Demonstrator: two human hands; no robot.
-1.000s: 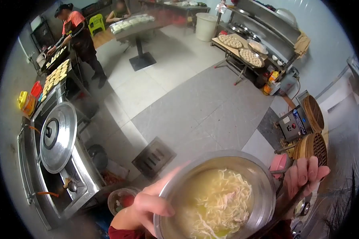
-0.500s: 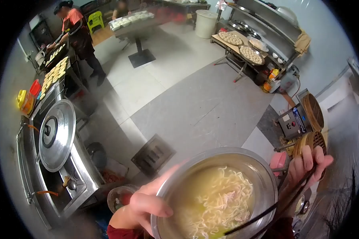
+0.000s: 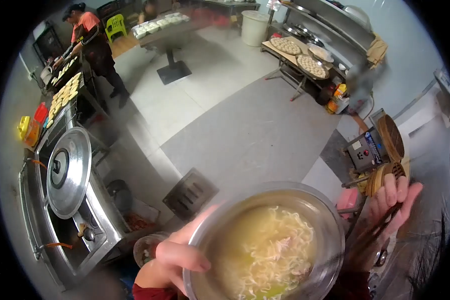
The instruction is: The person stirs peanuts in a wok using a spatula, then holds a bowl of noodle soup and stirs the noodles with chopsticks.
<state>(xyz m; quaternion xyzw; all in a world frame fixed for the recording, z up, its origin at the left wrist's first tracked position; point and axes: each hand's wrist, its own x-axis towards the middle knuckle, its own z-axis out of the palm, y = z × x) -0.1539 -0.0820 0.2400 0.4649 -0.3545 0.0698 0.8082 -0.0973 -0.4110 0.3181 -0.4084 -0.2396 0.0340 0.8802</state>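
Observation:
A metal bowl (image 3: 330, 220) of noodles (image 3: 280, 250) in yellowish broth fills the lower middle of the head view. My left hand (image 3: 177, 257) grips its left side, thumb over the rim and fingers mostly hidden behind. At the bowl's right, my right hand (image 3: 390, 210) is closed round dark chopsticks (image 3: 372, 232), which are blurred and slant down towards the bowl's right rim. Whether their tips touch the noodles is hard to see.
A stove with a large metal lid (image 3: 70, 172) stands at the left. Beyond it a person (image 3: 92, 42) bends over a griddle. Bamboo steamers (image 3: 390, 137) are at the right, trays of dough balls (image 3: 312, 66) at the upper right, a floor drain (image 3: 190, 194) in front.
The chopsticks, seen over the bowl's lower right half a second ago, have swung up and blurred. My right hand has shifted slightly right. The bowl has moved a little left and up in view.

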